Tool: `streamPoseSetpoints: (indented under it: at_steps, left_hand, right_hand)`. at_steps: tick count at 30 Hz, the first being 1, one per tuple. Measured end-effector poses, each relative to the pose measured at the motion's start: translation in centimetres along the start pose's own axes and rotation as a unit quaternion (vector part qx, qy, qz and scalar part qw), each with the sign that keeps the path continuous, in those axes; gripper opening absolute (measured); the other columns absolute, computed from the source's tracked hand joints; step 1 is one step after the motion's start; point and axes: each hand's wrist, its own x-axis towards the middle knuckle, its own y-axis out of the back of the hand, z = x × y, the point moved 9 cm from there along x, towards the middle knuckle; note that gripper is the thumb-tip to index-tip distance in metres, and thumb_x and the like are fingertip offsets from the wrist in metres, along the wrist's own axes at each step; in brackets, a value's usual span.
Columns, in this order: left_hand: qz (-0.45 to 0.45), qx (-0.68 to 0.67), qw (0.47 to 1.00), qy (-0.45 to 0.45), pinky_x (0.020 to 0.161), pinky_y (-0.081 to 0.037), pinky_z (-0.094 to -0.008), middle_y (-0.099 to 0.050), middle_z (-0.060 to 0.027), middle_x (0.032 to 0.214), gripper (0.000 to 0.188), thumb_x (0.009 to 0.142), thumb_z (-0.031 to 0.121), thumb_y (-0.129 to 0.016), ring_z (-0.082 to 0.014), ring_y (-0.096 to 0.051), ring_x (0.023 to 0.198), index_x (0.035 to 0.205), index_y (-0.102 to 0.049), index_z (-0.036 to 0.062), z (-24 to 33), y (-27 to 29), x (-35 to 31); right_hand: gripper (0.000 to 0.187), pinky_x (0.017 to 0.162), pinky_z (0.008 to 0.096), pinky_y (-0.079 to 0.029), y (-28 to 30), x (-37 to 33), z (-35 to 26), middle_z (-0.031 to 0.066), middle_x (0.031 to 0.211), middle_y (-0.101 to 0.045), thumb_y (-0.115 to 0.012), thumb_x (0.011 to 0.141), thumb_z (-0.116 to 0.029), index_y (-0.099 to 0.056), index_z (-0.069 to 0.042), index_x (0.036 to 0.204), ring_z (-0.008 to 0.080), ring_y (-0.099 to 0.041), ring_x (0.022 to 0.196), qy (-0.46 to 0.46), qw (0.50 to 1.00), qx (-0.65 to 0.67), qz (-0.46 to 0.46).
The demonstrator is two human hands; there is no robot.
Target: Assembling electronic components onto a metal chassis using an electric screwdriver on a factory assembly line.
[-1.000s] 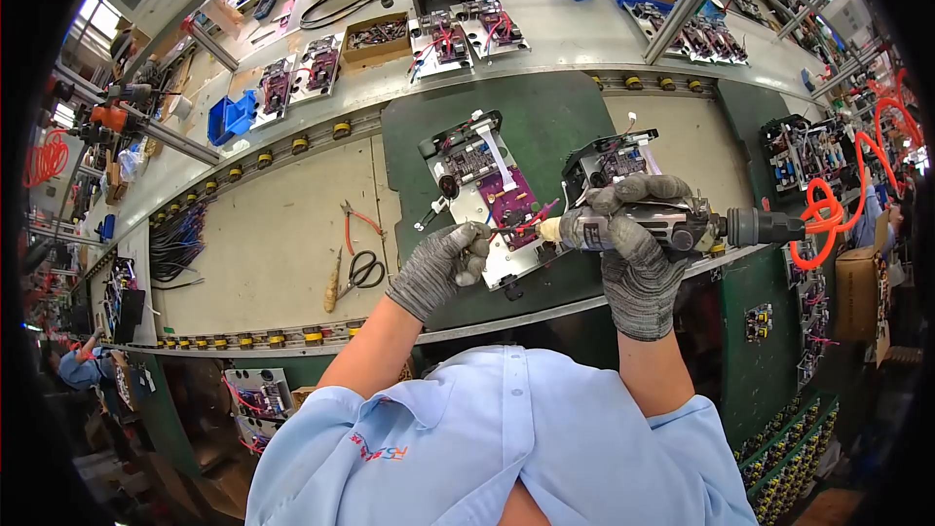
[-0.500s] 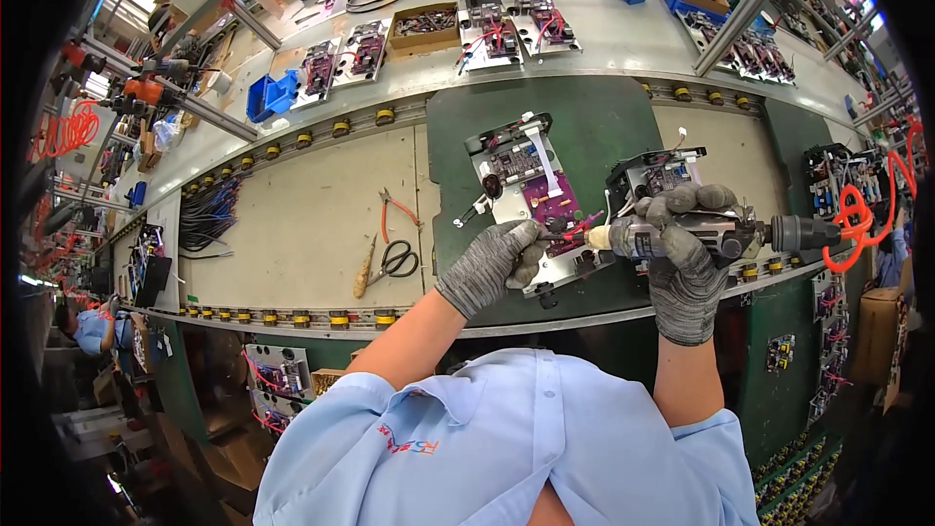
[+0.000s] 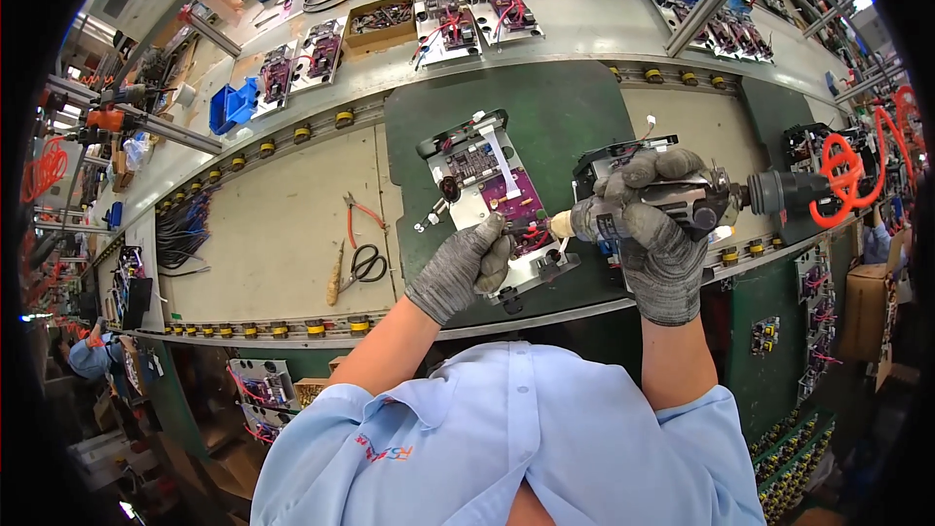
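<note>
A silver-and-black power screwdriver lies sideways in my right hand, whose gloved fingers are wrapped round its body. Its pale nose points left, over the lower part of a purple circuit board. That board sits on a silver metal plate with a second board and a white ribbon cable. My left hand, also gloved, is closed at the plate's near-left side, fingertips close to the screwdriver's tip; what they pinch is too small to make out. A second board assembly is partly hidden behind my right hand.
Left of the green mat lie red-handled pliers, black-handled scissors and a wooden-handled tool. Black cables are bundled farther left. An orange coiled hose hangs at right. Boards and bins line the far bench.
The whole view has shifted, so the bench appears farther left. The screwdriver's nose has risen slightly in the picture; both hands keep their grips.
</note>
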Motion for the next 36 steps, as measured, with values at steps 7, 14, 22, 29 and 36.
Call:
streamPoseSetpoints:
  at_steps: [7,14,22,29,36]
  left_hand:
    - [-0.042,0.039,0.998,0.027,0.039,-0.029,-0.0259,-0.040,0.0011,0.055,0.050,0.098,0.053,-0.056,-0.0109,-0.035,0.041,0.077,-0.054,0.0078,1.5,-1.9,-1.0]
    - [-0.044,0.005,0.999,-0.030,0.037,-0.029,-0.0248,-0.047,0.0038,0.056,0.040,0.098,0.050,-0.057,-0.0092,-0.037,0.041,0.079,-0.059,0.0155,2.1,0.1,-0.3]
    - [-0.060,-0.064,0.996,-0.026,0.034,-0.026,-0.0237,-0.053,0.0071,0.057,0.037,0.100,0.047,-0.056,-0.0066,-0.033,0.040,0.078,-0.059,0.0170,2.3,-1.5,-0.1]
    - [-0.082,-0.057,0.995,0.009,0.034,-0.025,-0.0237,-0.052,0.0053,0.057,0.040,0.098,0.051,-0.058,-0.0072,-0.031,0.039,0.077,-0.058,0.0169,1.8,-2.0,-0.4]
    - [0.097,0.149,0.984,-0.021,0.045,-0.039,-0.0241,-0.057,-0.0004,0.064,0.054,0.096,0.059,-0.055,-0.0092,-0.048,0.050,0.085,-0.063,0.0062,4.0,1.5,-1.0]
  right_hand:
    - [0.048,0.090,0.0427,-0.058,3.9,1.4,1.3,0.0066,0.108,-0.066,-0.079,0.078,0.001,-0.059,-0.010,0.120,0.0241,-0.067,0.097,-0.039,0.997,0.055,0.043]
    - [0.048,0.100,0.0450,-0.052,4.5,1.5,0.7,0.0054,0.110,-0.066,-0.076,0.079,0.003,-0.061,-0.014,0.121,0.0226,-0.066,0.099,-0.053,0.993,0.076,0.072]
    - [0.050,0.098,0.0446,-0.051,3.2,1.7,0.2,0.0047,0.110,-0.066,-0.079,0.077,0.001,-0.060,-0.015,0.121,0.0230,-0.066,0.097,-0.028,0.993,0.100,0.052]
    - [0.051,0.096,0.0448,-0.052,2.8,1.8,0.3,0.0043,0.109,-0.066,-0.081,0.077,-0.002,-0.059,-0.016,0.122,0.0232,-0.066,0.095,-0.034,0.996,0.083,0.016]
    - [0.052,0.097,0.0482,-0.052,4.5,2.7,-0.6,0.0055,0.113,-0.064,-0.080,0.077,-0.003,-0.059,-0.015,0.123,0.0242,-0.066,0.098,-0.008,0.994,0.102,0.031]
